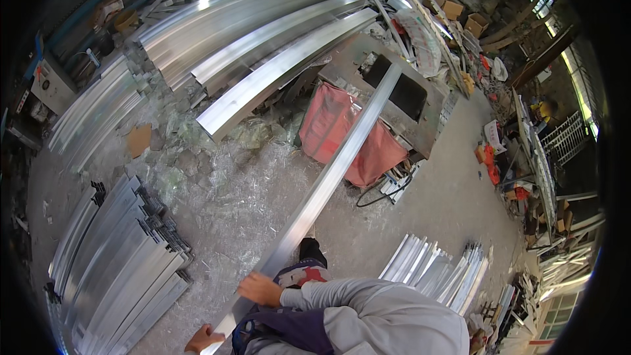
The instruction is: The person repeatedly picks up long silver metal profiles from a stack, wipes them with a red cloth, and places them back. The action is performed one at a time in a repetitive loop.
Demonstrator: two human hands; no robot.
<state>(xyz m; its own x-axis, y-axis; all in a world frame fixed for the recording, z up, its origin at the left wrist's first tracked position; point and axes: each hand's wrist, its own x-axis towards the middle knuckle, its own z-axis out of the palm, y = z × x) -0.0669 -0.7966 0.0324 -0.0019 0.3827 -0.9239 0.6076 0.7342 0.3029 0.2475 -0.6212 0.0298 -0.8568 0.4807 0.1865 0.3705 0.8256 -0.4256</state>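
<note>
A long silver aluminium profile (315, 196) runs from my body up to a worn metal table (424, 133), where its far end lies across a dark rectangular opening (409, 97). My right hand (260, 288) is closed over the profile near my waist, with its fingers wrapped on the upper face. Closer to the lower edge, my left hand (205, 339) grips the profile's side near its near end; part of that hand is cut off by the picture's edge. A red sack (332, 121) hangs at the table's near side, partly behind the profile.
Stacked aluminium profiles (243, 23) fill the upper left, and another pile (125, 260) lies at lower left. Shorter lengths (427, 266) lie right of me. Metal scraps and a cardboard piece (139, 141) litter the floor. A black cable (381, 198) loops below the table.
</note>
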